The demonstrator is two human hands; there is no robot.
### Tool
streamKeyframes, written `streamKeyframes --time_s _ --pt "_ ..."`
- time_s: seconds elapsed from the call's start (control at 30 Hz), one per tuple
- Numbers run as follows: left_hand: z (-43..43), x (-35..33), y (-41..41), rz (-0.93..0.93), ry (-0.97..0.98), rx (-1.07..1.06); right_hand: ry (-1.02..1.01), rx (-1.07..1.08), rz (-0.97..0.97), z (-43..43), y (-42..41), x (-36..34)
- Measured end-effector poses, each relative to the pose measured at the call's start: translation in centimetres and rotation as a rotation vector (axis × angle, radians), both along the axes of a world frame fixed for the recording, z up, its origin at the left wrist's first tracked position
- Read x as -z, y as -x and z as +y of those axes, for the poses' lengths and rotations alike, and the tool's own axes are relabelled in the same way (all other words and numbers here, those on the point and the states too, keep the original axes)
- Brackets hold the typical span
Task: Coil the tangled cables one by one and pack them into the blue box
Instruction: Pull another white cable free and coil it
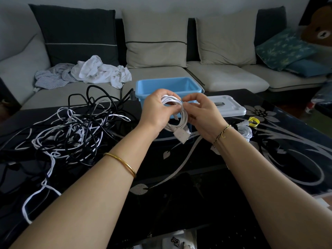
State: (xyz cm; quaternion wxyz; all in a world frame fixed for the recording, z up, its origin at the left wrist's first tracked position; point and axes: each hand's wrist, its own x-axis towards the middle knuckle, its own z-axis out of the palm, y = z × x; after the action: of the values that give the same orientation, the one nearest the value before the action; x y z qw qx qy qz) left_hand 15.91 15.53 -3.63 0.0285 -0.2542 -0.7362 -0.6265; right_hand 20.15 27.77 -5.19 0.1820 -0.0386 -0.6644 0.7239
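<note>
**One white cable, coiled, held in both hands before the box**

Item: white cable [181, 112], gathered into a loose ring and held in the air over the black glass table [233, 177]. The ring hangs roughly upright with its long axis running top to bottom. Its plug end [181, 136] dangles lowest, toward the person.

Grip: the left hand [158, 110] has its fingers curled round the upper left of the ring. The right hand [203, 119] pinches strands on the ring's right side between thumb and fingertips. Both hands are closed on the same cable.

Destination: blue box [143, 95], mouth upward, directly beyond the hands and just behind the coil. No cable shows in the part of its interior in view. Both hands are about equally near it, the left before its left front corner.

Judgement: the coil looks nearly finished. The drop calls for a short carry forward and over the front rim, with the ring tipped flat so that the plug does not catch.

Also present: tangle of black and white cables [75, 126] to the left, well apart from the box; grey lid [228, 106] just right of it; a second white bundle [245, 131] near the right wrist.
</note>
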Motion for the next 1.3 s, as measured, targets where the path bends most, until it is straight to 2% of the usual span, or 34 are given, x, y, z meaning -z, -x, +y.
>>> streamKeyframes --time_s 0.2,0.37,0.63,0.73,0.87,0.97,1.1,1.2,1.3 --pt "0.3 0.5 0.5 0.032 0.108 0.005 -0.101 0.109 -0.045 0.0 0.0 0.2" --pt "0.4 0.8 0.5 0.075 0.163 0.005 -0.093 0.190 -0.125 -0.3 0.0 0.0" --pt "0.4 0.8 0.8 0.055 0.072 -0.048 -0.144 0.208 -0.138 -0.4 -0.3 -0.5" --pt "0.1 1.1 1.1 -0.034 0.034 -0.067 -0.269 0.218 -0.158 -0.7 -0.4 -0.2" --pt "-0.1 1.1 1.5 -0.118 -0.016 -0.100 -0.475 0.198 -0.076 -1.1 -0.7 -0.2" --pt "-0.2 1.1 1.6 -0.139 -0.009 -0.113 -0.715 0.162 -0.036 -1.3 -0.9 0.0" --pt "-0.1 1.2 1.8 -0.163 -0.039 -0.123 -0.991 0.235 0.018 -1.5 -0.6 0.4" --pt "-0.1 1.2 1.8 -0.170 -0.037 -0.113 -1.051 0.305 0.122 -1.5 -0.4 0.4" --pt "-0.3 1.1 1.8 -0.220 -0.061 -0.090 -1.004 0.289 0.164 -1.4 -0.5 0.3"
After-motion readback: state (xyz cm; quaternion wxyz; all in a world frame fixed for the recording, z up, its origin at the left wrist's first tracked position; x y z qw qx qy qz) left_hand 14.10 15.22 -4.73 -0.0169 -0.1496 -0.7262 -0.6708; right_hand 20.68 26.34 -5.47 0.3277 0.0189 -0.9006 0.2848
